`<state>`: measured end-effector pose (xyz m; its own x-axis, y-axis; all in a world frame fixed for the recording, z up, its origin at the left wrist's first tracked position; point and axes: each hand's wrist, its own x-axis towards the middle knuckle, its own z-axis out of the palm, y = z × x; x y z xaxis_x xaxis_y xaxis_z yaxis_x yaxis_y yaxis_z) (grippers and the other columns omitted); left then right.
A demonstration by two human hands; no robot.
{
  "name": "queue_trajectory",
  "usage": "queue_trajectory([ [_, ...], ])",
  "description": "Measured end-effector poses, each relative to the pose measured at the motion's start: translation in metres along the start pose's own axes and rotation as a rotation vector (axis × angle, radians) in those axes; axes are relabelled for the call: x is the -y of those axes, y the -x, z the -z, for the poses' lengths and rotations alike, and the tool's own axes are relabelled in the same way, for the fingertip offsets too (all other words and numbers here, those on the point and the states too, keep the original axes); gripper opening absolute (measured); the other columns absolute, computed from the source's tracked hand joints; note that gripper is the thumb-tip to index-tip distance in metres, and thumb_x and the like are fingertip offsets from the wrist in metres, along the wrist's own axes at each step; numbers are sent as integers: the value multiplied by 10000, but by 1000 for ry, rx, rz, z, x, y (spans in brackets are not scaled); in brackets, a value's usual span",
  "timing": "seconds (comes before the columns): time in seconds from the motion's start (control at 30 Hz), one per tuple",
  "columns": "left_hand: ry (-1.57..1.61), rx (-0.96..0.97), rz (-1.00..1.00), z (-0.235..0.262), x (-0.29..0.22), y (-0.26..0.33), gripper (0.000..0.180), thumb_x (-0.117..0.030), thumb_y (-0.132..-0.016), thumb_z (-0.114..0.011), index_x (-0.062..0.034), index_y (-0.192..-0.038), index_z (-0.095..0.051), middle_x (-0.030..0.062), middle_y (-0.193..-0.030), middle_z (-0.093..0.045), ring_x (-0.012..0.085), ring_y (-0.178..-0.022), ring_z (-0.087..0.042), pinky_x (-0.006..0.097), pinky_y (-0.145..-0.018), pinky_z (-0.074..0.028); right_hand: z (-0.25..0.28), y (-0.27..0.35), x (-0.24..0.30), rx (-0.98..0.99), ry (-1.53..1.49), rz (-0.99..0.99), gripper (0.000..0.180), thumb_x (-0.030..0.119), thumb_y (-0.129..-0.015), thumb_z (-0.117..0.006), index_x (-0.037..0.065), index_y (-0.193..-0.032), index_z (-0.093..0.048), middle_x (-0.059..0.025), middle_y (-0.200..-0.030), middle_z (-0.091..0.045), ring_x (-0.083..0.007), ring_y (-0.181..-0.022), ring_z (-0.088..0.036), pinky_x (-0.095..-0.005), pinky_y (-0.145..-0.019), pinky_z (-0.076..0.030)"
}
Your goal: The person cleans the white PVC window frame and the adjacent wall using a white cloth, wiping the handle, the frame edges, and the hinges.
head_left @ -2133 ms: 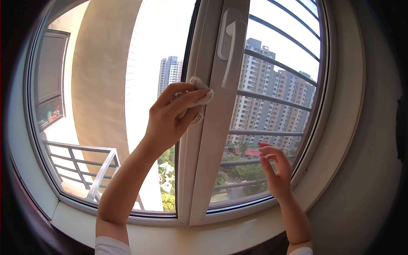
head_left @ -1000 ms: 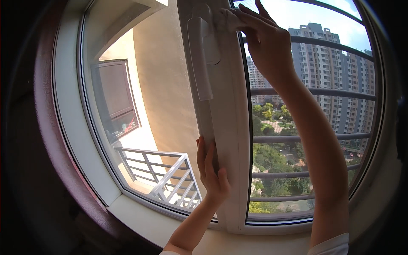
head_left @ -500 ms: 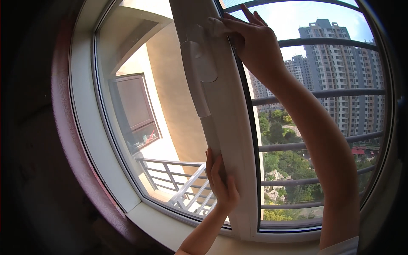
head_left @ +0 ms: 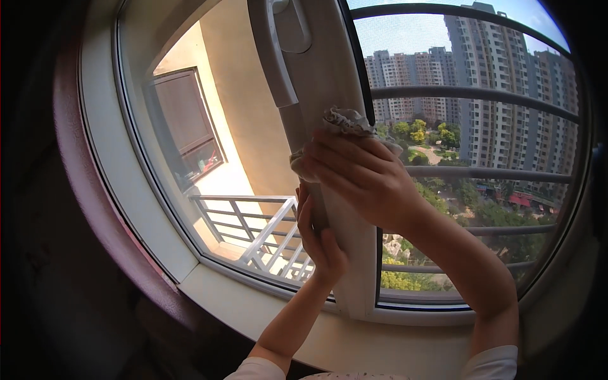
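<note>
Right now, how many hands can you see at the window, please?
2. The left hand is lower, at the edge of the window frame, below the handle; the right hand is higher, holding a cloth against the frame.

- Left of the right-hand fingers point(head_left: 345, 166), outside: tan wall point(head_left: 234, 107), sunlit, pale along its lit strip. Brown-framed window point(head_left: 188, 120) set in it.
- Lower left of the fingers: grey metal railing point(head_left: 244, 199), bright sun on it.
- Right of the fingers: grey horizontal bars point(head_left: 481, 173) — bowed by the lens.
- Beyond those, upper right: high-rise blocks point(head_left: 491, 88), blue sky point(head_left: 544, 31) above.
- Right and a bit below: green trees point(head_left: 500, 214); yellow-green shrub point(head_left: 400, 275) nearer.
- Well below the fingers: pale sill point(head_left: 392, 345).
- Far left: whitish reveal point(head_left: 100, 126), then purplish wall edge point(head_left: 82, 183).
- Light: daylight from outside — room margins near black.
</note>
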<state>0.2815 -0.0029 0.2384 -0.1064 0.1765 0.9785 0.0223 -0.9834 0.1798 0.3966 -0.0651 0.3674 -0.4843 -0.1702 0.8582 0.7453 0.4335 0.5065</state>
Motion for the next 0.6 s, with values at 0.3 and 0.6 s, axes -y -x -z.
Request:
queue_trajectory([
  [0.3,99,-85,0,-1,9,8,594,-417,-1076,-289,5,-1494,-275,206,-1582,-303,341,-1476,-300,482,-1197,-263,-6,-10,-3,-68,-5,-119,403,46,-816,-677,158,-1201,-718,-27,-1255,-696,-239,-1291,-581,-475,-1181,-379],
  [0.6,122,-91,43,-1,1,12,513,-386,-1068,-285,-4,-1398,-379,235,-1545,-357,363,-1440,-360,498,-1167,-323,7,-29,-7,-56,162,-149,332,83,-888,-672,189,-1200,-718,20,-1285,-680,-258,-1364,-510,-519,-1201,-329],
])
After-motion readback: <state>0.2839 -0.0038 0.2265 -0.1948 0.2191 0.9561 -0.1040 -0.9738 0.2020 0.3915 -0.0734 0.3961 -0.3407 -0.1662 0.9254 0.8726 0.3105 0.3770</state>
